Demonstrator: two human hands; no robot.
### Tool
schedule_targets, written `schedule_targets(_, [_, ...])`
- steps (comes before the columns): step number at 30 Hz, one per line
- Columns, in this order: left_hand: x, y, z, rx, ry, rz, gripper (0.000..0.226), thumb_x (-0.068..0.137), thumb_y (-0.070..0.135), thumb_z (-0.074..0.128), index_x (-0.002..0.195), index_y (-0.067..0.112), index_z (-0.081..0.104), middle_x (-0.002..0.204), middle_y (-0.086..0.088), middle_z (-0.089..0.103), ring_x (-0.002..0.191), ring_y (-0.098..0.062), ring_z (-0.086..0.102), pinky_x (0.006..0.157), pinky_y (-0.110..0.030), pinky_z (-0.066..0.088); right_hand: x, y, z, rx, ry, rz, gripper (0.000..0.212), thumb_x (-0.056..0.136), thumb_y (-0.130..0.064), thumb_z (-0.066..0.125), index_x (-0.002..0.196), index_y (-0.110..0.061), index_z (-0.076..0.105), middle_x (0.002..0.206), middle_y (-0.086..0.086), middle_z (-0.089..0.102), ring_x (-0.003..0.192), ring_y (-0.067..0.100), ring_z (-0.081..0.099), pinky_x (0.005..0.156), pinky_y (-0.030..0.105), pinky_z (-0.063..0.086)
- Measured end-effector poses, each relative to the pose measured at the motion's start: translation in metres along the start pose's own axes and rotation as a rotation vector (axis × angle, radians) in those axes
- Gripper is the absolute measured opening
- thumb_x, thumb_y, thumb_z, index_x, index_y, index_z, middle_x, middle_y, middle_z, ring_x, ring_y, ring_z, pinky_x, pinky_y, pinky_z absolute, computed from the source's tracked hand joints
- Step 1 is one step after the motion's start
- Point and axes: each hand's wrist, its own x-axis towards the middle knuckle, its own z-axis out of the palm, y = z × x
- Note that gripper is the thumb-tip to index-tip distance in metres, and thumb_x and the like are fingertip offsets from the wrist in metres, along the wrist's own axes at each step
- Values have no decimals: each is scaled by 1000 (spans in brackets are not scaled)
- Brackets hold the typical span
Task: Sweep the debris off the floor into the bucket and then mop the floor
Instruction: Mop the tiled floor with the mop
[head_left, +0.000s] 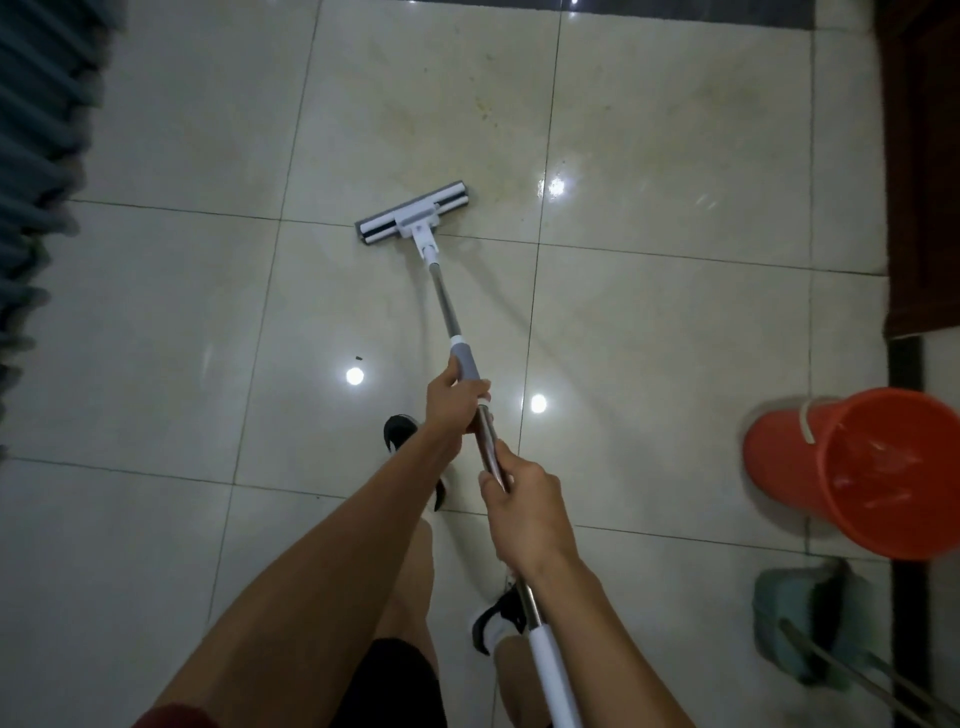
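A flat mop with a white and grey head (413, 213) rests on the glossy beige tiled floor (649, 322), its steel pole (445, 301) slanting back toward me. My left hand (454, 402) is shut around the pole at its grey sleeve. Lower on the pole, my right hand (519, 501) grips the bare steel. An orange bucket (795, 467) with a white handle stands at the right, tilted toward the camera. A small dark speck of debris (358, 357) lies on a tile left of the pole. Faint yellowish stains mark the tile beyond the mop head.
A teal dustpan (795, 623) with a long handle sits on the floor below the bucket. Grey-blue pleated curtains (36, 156) hang along the left edge. Dark wooden furniture (919, 166) stands at the right. My legs and black-and-white shoes are under the pole.
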Motion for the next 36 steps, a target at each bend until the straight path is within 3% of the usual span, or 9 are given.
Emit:
schedule_targets(5, [52, 62, -35, -51, 13, 12, 65, 90, 3, 68, 148, 25, 49, 89, -12, 66, 60, -25, 62, 63, -37, 59, 57, -61, 27, 45, 22, -4, 48, 103, -22, 50, 149, -34, 42, 102, 0, 71, 78, 9, 66, 63, 13, 48])
schedule_targets(8, [91, 102, -52, -73, 0, 10, 60, 88, 5, 70, 142, 25, 55, 87, -12, 67, 61, -25, 62, 74, -44, 59, 93, -105, 35, 51, 27, -18, 47, 103, -21, 50, 147, -34, 44, 96, -2, 70, 74, 6, 64, 58, 9, 44])
schedule_targets(12, [139, 159, -76, -52, -38, -4, 59, 89, 7, 70, 143, 25, 54, 102, -17, 67, 75, -28, 63, 86, -53, 60, 136, -170, 42, 72, 37, -10, 44, 102, -20, 51, 143, -35, 49, 74, -9, 58, 62, 4, 56, 59, 14, 44])
schedule_targets(16, [176, 224, -100, -25, -74, -1, 59, 90, 13, 72, 144, 28, 53, 103, -16, 68, 75, -29, 64, 85, -54, 61, 179, -232, 49, 95, 61, -13, 46, 101, -22, 53, 144, -36, 47, 76, -12, 56, 68, 7, 58, 71, 33, 60])
schedule_targets(18, [192, 255, -109, -2, -81, -8, 55, 90, 14, 73, 140, 28, 55, 102, -16, 69, 76, -31, 64, 84, -56, 60, 199, -258, 50, 107, 63, -2, 45, 101, -22, 53, 144, -36, 48, 75, -12, 55, 66, 7, 56, 74, 37, 60])
schedule_targets(24, [228, 330, -111, 43, -87, -31, 46, 90, 14, 73, 134, 23, 61, 94, -14, 69, 75, -31, 66, 83, -58, 60, 245, -324, 32, 124, 54, 15, 44, 102, -21, 52, 143, -34, 49, 67, -3, 58, 52, 9, 55, 45, 19, 45])
schedule_targets(32, [289, 453, -104, 51, -40, -64, 37, 90, 15, 73, 126, 11, 65, 86, -14, 67, 70, -31, 64, 82, -59, 60, 341, -421, -5, 68, 42, 12, 37, 101, -21, 52, 137, -30, 56, 71, 3, 62, 52, 10, 57, 43, 14, 43])
schedule_targets(36, [324, 508, -98, 59, -18, -64, 41, 89, 16, 75, 128, 10, 64, 91, -15, 68, 71, -30, 66, 79, -56, 62, 386, -464, -22, 7, 51, 45, 40, 101, -25, 53, 140, -33, 52, 82, 3, 68, 61, 17, 66, 51, 24, 52])
